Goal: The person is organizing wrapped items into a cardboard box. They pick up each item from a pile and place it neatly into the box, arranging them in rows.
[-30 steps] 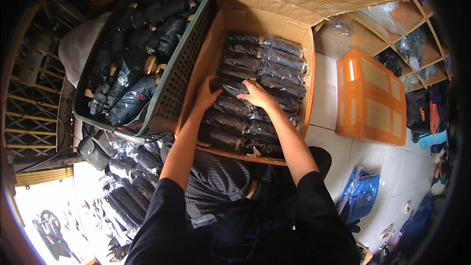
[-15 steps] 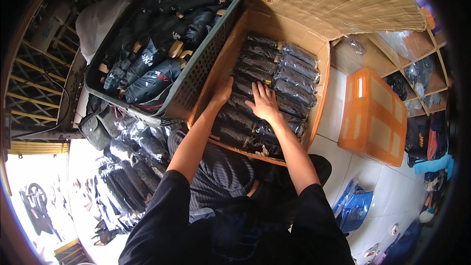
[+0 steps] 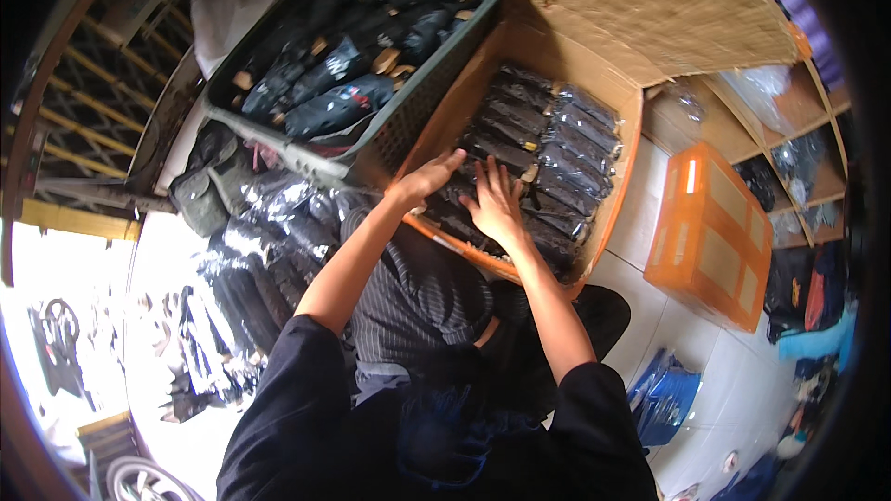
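A cardboard box (image 3: 620, 160) in front of me holds rows of black items sealed in clear plastic bags (image 3: 557, 144). My left hand (image 3: 428, 178) rests with fingers spread on the near-left packets inside the box. Flat on the packets beside it lies my right hand (image 3: 495, 202), fingers apart. Neither hand grips a packet. Both forearms reach in from below, over my lap.
A grey plastic basket (image 3: 422, 97) full of dark unwrapped items stands left of the box. A pile of bagged black items (image 3: 251, 260) lies on the floor at my left. An orange crate (image 3: 710, 237) sits to the right on white tiles, with shelves behind.
The view has tilted, so the box and basket sit further right and higher. Both hands stay pressed on the packets, shifted slightly toward the box's near edge.
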`<state>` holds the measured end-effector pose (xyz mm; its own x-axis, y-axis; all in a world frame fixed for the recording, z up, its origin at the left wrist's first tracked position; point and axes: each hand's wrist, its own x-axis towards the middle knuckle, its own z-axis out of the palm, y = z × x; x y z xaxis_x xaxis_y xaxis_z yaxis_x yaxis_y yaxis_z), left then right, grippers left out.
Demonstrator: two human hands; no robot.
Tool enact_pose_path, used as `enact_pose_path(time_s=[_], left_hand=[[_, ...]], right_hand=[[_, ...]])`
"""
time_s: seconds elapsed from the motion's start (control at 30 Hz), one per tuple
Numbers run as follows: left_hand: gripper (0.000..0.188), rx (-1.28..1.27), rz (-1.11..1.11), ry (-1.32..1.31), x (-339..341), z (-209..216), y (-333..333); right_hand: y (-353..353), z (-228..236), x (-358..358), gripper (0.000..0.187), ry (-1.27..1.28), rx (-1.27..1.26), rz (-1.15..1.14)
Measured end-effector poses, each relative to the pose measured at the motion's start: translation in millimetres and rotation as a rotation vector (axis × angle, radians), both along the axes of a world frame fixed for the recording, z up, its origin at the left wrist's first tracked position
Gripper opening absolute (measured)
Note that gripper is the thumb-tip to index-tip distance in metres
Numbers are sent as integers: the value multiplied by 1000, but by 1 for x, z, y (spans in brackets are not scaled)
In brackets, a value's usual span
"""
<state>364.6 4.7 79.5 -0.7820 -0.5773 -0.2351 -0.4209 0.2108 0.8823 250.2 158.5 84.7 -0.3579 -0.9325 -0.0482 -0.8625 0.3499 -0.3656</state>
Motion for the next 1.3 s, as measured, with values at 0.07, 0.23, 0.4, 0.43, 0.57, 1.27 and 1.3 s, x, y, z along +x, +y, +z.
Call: enact_pose_path(time_s=[0.07,0.23,0.4,0.43,0.57,1.27,1.3], left_hand=[[51,98,0,89,38,79,32],[32,52,366,105,171,132,57],[66,-575,213,-612,279,60,19],[85,-360,182,-716,281,58,16],[81,-595,98,-847,277,41,28],[67,378,830,515,235,142,118],[65,471,755,644,226,136,119]], right_hand=[[10,9,13,69,-61,-136,60],[37,46,55,59,-303,-254,134],[50,45,87,48,-361,-341,194],[51,46,89,46,-308,-358,215],[56,45,92,44,-330,-412,189],[94,123,128,59,-1655,-329,108],[98,124,125,56,-1612,-360,84]])
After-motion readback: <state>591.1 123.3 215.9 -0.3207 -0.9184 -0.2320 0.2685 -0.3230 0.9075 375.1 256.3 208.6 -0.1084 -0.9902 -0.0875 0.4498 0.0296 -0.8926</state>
